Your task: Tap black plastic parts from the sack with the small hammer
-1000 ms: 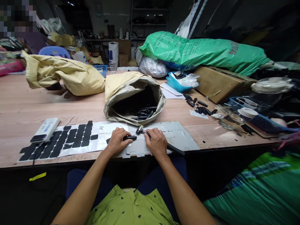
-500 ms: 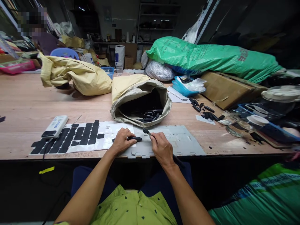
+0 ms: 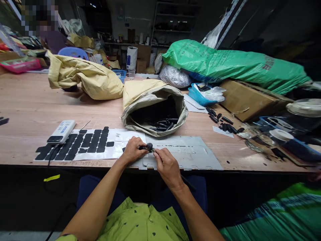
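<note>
My left hand [image 3: 132,150] pinches a short black tube-like part [image 3: 142,147] just above the table's front edge. My right hand [image 3: 169,166] grips a thin metal tool [image 3: 153,150], seemingly tweezers, with a round black piece [image 3: 149,146] at its tip. That piece overlaps the right end of the black part; whether they touch, I cannot tell. Beneath both hands is a grey board [image 3: 183,160]. Left of them lies a white backing sheet [image 3: 116,135] with rows of black rounded-square stickers [image 3: 92,146]. An open sack [image 3: 126,121] behind my hands contains several black parts [image 3: 164,124].
A white device [image 3: 64,130] with a cable rests on the sheet's left end. Another tan sack [image 3: 92,83] lies behind. To the right are loose black parts [image 3: 227,128], a blue basin [image 3: 199,95], a carton [image 3: 248,98] and a green sack [image 3: 225,63]. A person [image 3: 54,40] sits at far left.
My right hand has moved left, bringing the round black piece from beyond the black part to its right end. My left hand stays near the same place. The view has shifted slightly.
</note>
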The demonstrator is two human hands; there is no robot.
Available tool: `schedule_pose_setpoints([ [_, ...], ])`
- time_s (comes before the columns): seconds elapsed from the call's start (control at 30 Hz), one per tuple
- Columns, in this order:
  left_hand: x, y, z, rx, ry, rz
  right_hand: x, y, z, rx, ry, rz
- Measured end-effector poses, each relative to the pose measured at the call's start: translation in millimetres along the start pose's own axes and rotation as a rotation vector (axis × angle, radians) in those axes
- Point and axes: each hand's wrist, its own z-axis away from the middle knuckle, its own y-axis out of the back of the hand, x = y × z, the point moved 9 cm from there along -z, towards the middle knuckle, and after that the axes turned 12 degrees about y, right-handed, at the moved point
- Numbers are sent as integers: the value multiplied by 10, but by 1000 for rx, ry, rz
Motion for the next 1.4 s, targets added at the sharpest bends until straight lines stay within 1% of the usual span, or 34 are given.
schedule_pose_setpoints([
  [0.2,2,1,-3,9,-8,-8,73,122,-1,76,-38,0],
  [0.4,9,13,4,11,-6,6,118,87,69,29,-64,10],
  [0.5,18,24,12,21,-4,-3,209,127,49,61,-84,33],
  [0.6,39,36,21,31,-2,-16,350,189,-17,87,-98,119],
  [0.67,55,38,25,31,-1,-29,453,200,-63,72,-96,211],
  [0.77,67,37,30,24,1,-49,560,151,-109,24,-46,345],
  [0.83,64,30,31,14,3,-52,608,108,-111,11,-17,387],
  [1.03,46,14,25,8,-23,-49,671,84,-63,56,-35,353],
  [1.2,60,6,24,10,-62,-63,686,82,-62,43,-62,333],
  [1.4,60,-11,34,3,-73,-73,703,73,-62,41,-83,314],
])
